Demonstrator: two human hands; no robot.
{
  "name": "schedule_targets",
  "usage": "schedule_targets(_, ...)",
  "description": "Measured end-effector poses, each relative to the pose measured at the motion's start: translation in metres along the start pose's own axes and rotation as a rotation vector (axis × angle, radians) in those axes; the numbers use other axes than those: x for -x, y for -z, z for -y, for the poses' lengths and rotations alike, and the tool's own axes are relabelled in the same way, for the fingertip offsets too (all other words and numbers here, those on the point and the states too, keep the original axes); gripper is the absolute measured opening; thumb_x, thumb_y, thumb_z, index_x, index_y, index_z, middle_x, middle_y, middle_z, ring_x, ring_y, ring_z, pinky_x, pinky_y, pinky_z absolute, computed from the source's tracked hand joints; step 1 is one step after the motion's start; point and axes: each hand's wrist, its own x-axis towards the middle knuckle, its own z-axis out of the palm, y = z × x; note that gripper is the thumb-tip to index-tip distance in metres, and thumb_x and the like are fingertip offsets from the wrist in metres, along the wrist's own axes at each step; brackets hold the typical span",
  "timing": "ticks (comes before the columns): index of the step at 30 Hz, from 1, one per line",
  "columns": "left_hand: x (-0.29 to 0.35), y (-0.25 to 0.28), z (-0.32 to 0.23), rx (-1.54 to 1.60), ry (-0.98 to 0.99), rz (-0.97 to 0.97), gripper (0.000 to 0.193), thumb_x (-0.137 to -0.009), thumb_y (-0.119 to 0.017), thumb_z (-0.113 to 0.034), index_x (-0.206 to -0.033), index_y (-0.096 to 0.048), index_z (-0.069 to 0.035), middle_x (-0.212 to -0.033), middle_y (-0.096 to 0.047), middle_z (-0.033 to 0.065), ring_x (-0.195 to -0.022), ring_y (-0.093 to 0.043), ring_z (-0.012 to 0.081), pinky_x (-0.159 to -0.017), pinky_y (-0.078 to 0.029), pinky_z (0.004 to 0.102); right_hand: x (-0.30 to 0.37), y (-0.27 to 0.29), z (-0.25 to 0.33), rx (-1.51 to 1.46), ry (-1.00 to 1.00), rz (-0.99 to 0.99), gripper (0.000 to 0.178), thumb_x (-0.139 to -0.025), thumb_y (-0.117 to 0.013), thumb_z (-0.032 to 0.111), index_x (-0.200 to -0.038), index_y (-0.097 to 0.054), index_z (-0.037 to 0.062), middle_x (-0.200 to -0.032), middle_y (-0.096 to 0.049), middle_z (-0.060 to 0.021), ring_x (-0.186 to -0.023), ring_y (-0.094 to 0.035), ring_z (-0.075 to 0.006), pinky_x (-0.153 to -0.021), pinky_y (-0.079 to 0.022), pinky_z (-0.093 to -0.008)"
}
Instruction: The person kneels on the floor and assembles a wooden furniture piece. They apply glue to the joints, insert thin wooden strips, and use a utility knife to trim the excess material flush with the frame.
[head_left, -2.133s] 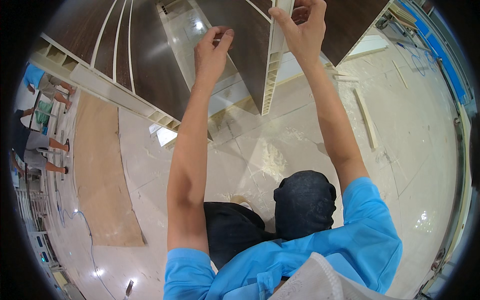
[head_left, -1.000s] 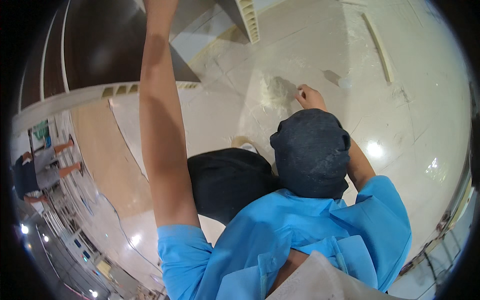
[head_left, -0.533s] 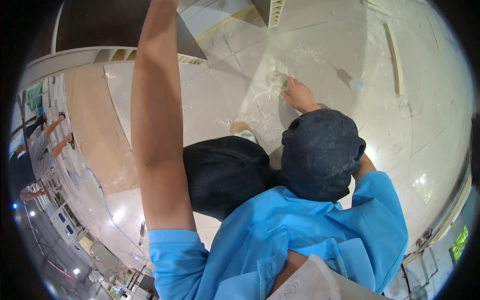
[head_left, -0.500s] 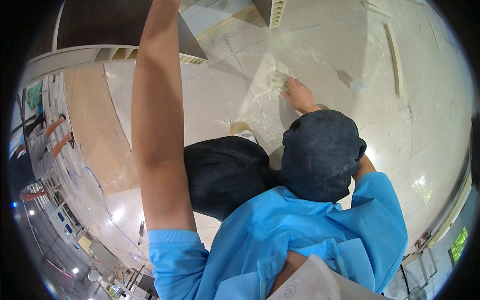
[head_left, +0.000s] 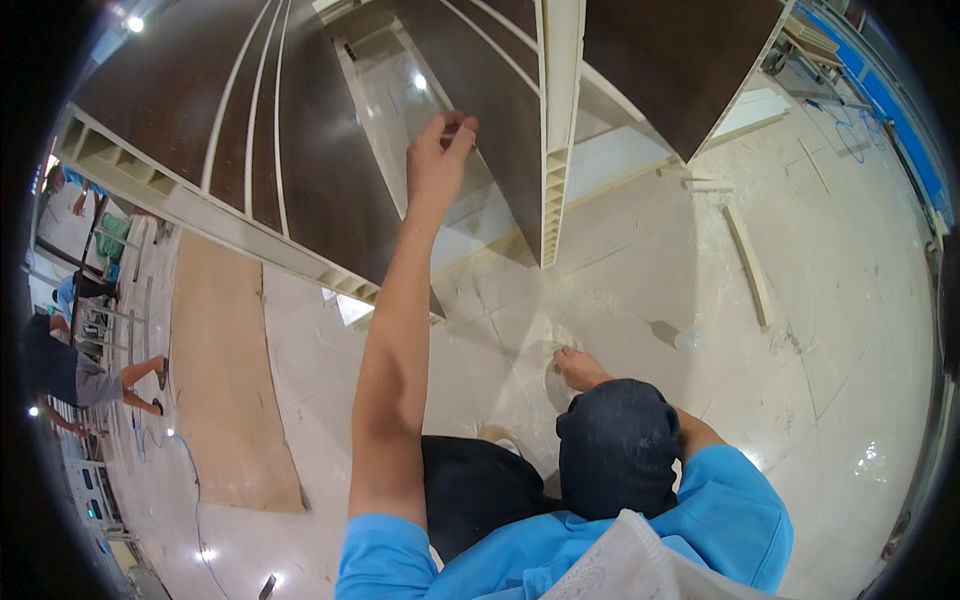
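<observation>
My left hand [head_left: 440,155] is raised on an outstretched arm, in front of the gap between tall dark brown panels [head_left: 340,150]. Its fingers are bent toward the thumb in a loose pinch; whatever they hold, if anything, is too small to make out. Low by the floor, past my bent knee, my right hand [head_left: 582,368] has its fingers drawn together over a patch of pale yellowish dust [head_left: 550,338]. What lies under those fingertips is hidden. The panels stand on edge and show pale, ribbed, hollow edges [head_left: 553,200].
A brown sheet [head_left: 225,380] lies on the glossy floor [head_left: 640,290] at left, beside a thin blue hose [head_left: 190,470]. A pale strip [head_left: 748,265] lies at right. Other people [head_left: 85,355] are at the far left. A blue rail [head_left: 890,110] runs along the far right.
My view has tilted up, bringing the panels and my left hand into sight. My right hand stays low at the dusty patch; the pale clump at its fingers now shows less.
</observation>
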Motion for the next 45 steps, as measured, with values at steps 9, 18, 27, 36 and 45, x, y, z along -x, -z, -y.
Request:
schedule_targets(9,-0.001,-0.002,-0.016,0.124,-0.063,-0.03,0.034,-0.102,-0.07,-0.03,-0.119,-0.073,0.0,-0.1,-0.078,0.0092,-0.086,-0.074,0.0174,-0.08,-0.056,0.0323,-0.084,0.289,0.087,-0.576,0.054,-0.627,0.017,-0.107,-0.067,0.018,-0.109,-0.068,0.0013,-0.078,-0.064,-0.001,-0.068,-0.057,-0.0075,-0.063,-0.048,-0.0279)
schedule_targets(18,0.0,-0.001,-0.025,0.14,-0.043,-0.035,0.033,-0.104,-0.071,-0.028,-0.123,-0.072,0.0,-0.105,-0.075,0.0095,-0.085,-0.072,0.0165,-0.077,-0.056,0.0316,-0.105,0.523,0.246,-0.579,0.461,-0.953,0.024,-0.102,-0.073,0.022,-0.106,-0.073,-0.002,-0.076,-0.063,0.0007,-0.061,-0.051,-0.0043,-0.054,-0.039,-0.0225)
schedule_targets(27,-0.003,-0.003,-0.027,0.156,-0.088,-0.084,0.029,-0.102,-0.071,-0.031,-0.115,-0.074,-0.005,-0.091,-0.077,0.0067,-0.082,-0.073,0.0162,-0.076,-0.055,0.0319,-0.108,0.516,0.276,-0.26,0.259,-1.23,0.026,-0.102,-0.067,0.018,-0.1,-0.076,-0.0067,-0.069,-0.07,-0.0121,-0.063,-0.066,-0.0157,-0.06,-0.049,-0.0358)
schedule_targets(36,0.002,0.004,-0.034,0.173,-0.125,-0.074,0.028,-0.102,-0.072,-0.029,-0.113,-0.075,-0.004,-0.088,-0.076,0.006,-0.08,-0.07,0.014,-0.077,-0.054,0.0301,-0.098,0.536,0.268,-0.062,0.392,-1.059,0.025,-0.091,-0.06,0.013,-0.096,-0.075,-0.0066,-0.074,-0.068,-0.0236,-0.066,-0.069,-0.025,-0.065,-0.052,-0.0386)
schedule_targets(45,0.011,-0.009,-0.071,0.365,-0.293,0.023,0.039,-0.1,-0.078,-0.026,-0.129,-0.067,-0.003,-0.101,-0.076,0.0071,-0.083,-0.069,0.0129,-0.077,-0.054,0.0289,-0.072,0.561,0.28,-0.424,0.221,-0.649,0.025,-0.087,-0.062,0.009,-0.096,-0.077,-0.0094,-0.072,-0.073,-0.0124,-0.069,-0.07,-0.0218,-0.065,-0.055,-0.0416)
